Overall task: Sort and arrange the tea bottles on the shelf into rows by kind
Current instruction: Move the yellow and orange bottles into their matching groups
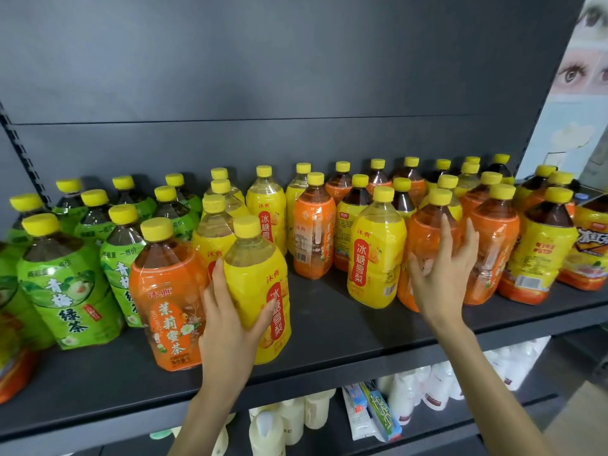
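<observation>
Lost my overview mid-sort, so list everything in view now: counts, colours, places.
green-label bottles: at least eight, yellow caps, shelf's left end
yellow-label bottles: several, yellow caps, middle and right, mixed with orange ones
orange-label bottles: several, yellow caps, middle and right
shelf: one, dark grey, under the bottles
white bottles: several, lower shelf
boxed tubes: a few, multicoloured, lower shelf
poster: one, pale, far right
left hand: one, grips the front yellow-label bottle
right hand: one, fingers straight, in front of orange-label bottles on the right
</observation>
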Motion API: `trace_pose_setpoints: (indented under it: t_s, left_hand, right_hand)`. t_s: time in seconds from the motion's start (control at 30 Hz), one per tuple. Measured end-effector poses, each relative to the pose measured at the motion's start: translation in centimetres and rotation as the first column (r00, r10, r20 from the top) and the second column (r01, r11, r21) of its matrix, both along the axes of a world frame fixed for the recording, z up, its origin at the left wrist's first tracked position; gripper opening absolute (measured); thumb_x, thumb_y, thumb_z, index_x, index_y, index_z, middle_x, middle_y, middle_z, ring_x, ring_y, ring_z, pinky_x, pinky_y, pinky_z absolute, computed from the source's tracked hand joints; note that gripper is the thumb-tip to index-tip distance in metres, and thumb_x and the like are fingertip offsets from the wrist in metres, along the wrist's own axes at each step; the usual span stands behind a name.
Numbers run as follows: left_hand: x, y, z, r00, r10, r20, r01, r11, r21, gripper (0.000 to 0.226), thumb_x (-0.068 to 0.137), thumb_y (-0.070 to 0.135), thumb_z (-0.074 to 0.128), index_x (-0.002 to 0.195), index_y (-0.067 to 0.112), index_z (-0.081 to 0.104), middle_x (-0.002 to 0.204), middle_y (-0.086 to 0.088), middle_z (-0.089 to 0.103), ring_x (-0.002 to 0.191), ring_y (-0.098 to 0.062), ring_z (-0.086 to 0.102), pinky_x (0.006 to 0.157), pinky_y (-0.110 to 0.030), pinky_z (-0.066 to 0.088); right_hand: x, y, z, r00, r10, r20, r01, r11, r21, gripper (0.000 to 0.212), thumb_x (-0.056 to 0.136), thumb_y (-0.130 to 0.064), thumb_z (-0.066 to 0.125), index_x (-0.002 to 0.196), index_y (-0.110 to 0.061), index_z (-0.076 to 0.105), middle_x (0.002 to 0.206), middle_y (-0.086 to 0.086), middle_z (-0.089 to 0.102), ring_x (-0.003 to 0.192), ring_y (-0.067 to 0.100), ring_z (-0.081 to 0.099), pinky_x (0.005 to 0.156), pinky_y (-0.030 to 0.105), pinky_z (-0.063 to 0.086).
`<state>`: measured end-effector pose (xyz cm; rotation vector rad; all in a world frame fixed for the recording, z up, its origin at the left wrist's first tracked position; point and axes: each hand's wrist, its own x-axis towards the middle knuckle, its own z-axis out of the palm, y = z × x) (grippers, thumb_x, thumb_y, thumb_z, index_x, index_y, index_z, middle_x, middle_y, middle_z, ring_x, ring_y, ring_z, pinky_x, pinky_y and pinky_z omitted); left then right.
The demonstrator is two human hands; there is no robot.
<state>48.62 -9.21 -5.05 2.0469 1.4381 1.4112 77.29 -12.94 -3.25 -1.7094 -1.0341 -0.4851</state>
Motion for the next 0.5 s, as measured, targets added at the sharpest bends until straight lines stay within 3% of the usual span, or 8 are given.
trace_pose_setpoints:
  t_s: [0.07, 0.13, 0.2, 0.3, 0.5]
  left_hand:
    - [0.0, -0.1, 0.0, 1.0, 0.007, -0.002, -0.007, 1.0, -0.004, 0.086, 0.069, 0.067, 0.046, 0.138, 0.051, -0.003, 0.148, -0.009, 0.027, 0.133, -0.033, 0.036, 0.081, -0.051, 0.051]
    - [-0.1, -0.2, 0.0, 1.0, 0.004, -0.002, -0.004, 1.0, -0.011, 0.088, 0.069, 0.068, 0.046, 0.139, 0.05, -0.004, 0.149, -0.009, 0.026, 0.134, -0.032, 0.035, 0.083, -0.051, 0.05]
    - [-0.2, -0.2, 0.0, 1.0, -0.002, 0.002, 0.002, 1.0, -0.013, 0.088, 0.069, 0.068, 0.046, 0.139, 0.05, -0.004, 0.15, -0.007, 0.025, 0.135, -0.031, 0.033, 0.084, -0.051, 0.05]
    - [-0.3, -0.3, 0.0, 1.0, -0.004, 0.004, 0.004, 1.0, -0.013, 0.088, 0.069, 0.069, 0.046, 0.139, 0.05, -0.005, 0.151, -0.005, 0.024, 0.135, -0.029, 0.034, 0.084, -0.05, 0.05]
    - [-0.4, -0.3, 0.0, 0.999, -0.022, 0.024, 0.023, 1.0, -0.021, 0.088, 0.068, 0.07, 0.045, 0.135, 0.056, -0.01, 0.151, 0.0, 0.022, 0.133, -0.025, 0.036, 0.087, -0.048, 0.05]
  right_hand:
    - [-2.6, -0.1, -0.7, 0.992, 0.058, 0.113, -0.062, 0.998, 0.031, 0.069, 0.083, -0.007, 0.067, 0.144, -0.014, 0.034, 0.153, 0.017, 0.019, 0.142, 0.035, 0.016, 0.112, 0.046, 0.024]
    - [-4.7, 0.4, -1.5, 0.971, 0.175, 0.16, -0.169, 0.984, -0.05, 0.066, 0.084, -0.009, 0.068, 0.141, -0.016, 0.037, 0.151, 0.013, 0.021, 0.14, 0.031, 0.02, 0.109, 0.043, 0.029]
    - [-5.3, 1.4, -2.1, 0.965, 0.232, 0.123, -0.219, 0.969, -0.116, 0.069, 0.085, -0.012, 0.068, 0.144, -0.018, 0.033, 0.153, 0.013, 0.016, 0.141, 0.029, 0.018, 0.107, 0.04, 0.031]
    - [-4.8, 3.0, -2.1, 0.974, 0.221, 0.054, -0.217, 0.973, -0.076, 0.08, 0.085, -0.015, 0.07, 0.148, -0.024, 0.021, 0.155, 0.013, 0.006, 0.143, 0.032, 0.013, 0.109, 0.047, 0.033]
    - [-4.3, 5.3, -1.7, 0.991, 0.127, -0.032, -0.129, 0.989, -0.07, 0.102, 0.077, -0.03, 0.077, 0.15, -0.026, 0.007, 0.154, 0.019, 0.01, 0.138, 0.038, 0.025, 0.098, 0.05, 0.044]
